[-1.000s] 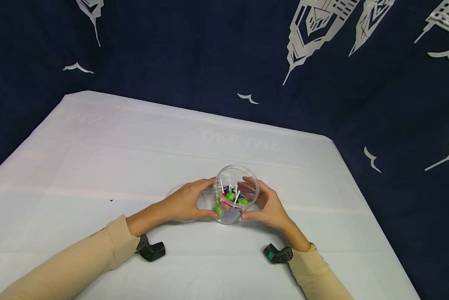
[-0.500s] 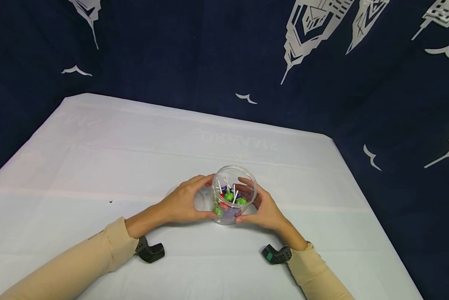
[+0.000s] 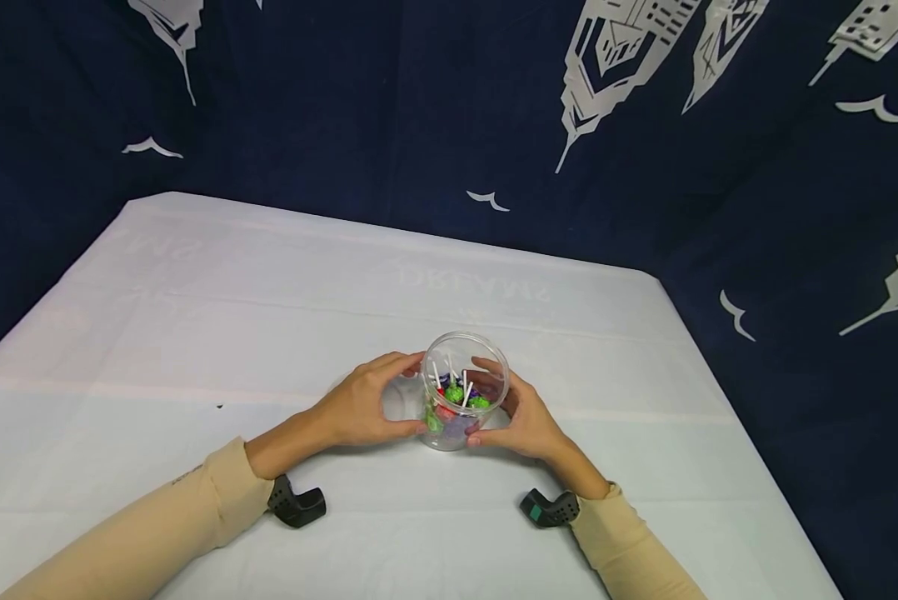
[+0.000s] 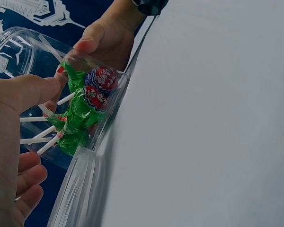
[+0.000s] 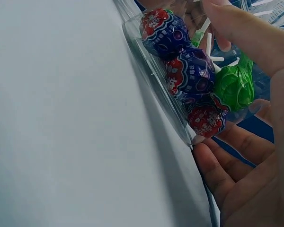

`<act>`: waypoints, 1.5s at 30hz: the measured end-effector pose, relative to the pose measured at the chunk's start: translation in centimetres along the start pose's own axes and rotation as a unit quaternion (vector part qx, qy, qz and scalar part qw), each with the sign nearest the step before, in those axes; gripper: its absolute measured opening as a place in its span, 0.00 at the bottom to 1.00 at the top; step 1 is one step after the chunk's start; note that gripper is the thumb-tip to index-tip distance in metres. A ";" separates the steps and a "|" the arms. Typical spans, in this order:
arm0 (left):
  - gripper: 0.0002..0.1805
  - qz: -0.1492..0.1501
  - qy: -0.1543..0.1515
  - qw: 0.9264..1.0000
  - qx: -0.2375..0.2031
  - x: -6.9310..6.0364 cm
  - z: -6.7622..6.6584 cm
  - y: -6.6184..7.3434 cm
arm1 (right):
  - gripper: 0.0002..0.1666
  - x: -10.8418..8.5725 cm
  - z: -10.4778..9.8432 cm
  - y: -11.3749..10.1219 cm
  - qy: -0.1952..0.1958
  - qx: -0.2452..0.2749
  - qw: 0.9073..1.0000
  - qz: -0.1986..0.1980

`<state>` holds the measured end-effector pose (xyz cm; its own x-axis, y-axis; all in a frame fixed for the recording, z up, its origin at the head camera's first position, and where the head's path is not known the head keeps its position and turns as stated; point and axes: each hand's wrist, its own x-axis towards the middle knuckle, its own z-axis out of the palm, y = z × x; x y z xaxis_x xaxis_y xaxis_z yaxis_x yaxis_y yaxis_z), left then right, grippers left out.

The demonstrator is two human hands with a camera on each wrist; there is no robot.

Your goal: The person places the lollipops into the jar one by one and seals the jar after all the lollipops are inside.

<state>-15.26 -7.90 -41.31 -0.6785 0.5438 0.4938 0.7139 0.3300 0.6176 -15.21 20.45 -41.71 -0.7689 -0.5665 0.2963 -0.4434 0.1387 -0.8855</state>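
A clear plastic jar (image 3: 444, 440) stands upright on the white tabletop, its mouth open at the top. Inside it are several lollipops (image 3: 455, 394) with green, red and purple wrappers, white sticks pointing up. My left hand (image 3: 359, 406) holds the jar's left side, thumb in front and fingers toward the back. From the right, my right hand (image 3: 527, 421) grips the other side, its fingers curved behind the wall and near the base. A clear round lid (image 4: 80, 189) lies flat beside the jar, mostly covered by my left hand in the head view.
A white cloth (image 3: 231, 333) with faint lettering covers the table. Behind it hangs a dark blue curtain (image 3: 344, 108) with white building and bird prints. A tiny dark speck (image 3: 220, 407) lies on the left of the cloth. Black devices (image 3: 296, 502) sit at both wrists.
My right hand has closed in a little further round the jar, its thumb now against the wall. The view has shifted slightly; the jar stays put between my hands.
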 end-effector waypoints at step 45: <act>0.36 -0.084 -0.095 0.988 0.090 -4.4 -5.9 -1.6 | 0.56 0.1 0.0 0.5 -0.001 -0.001 1.000 -0.001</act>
<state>-14.44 -15.38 -40.86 -0.7574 0.5995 0.2587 0.6249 0.5507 0.5534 -15.44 20.46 -42.11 -0.7674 -0.5679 0.2978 -0.4460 0.1389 -0.8842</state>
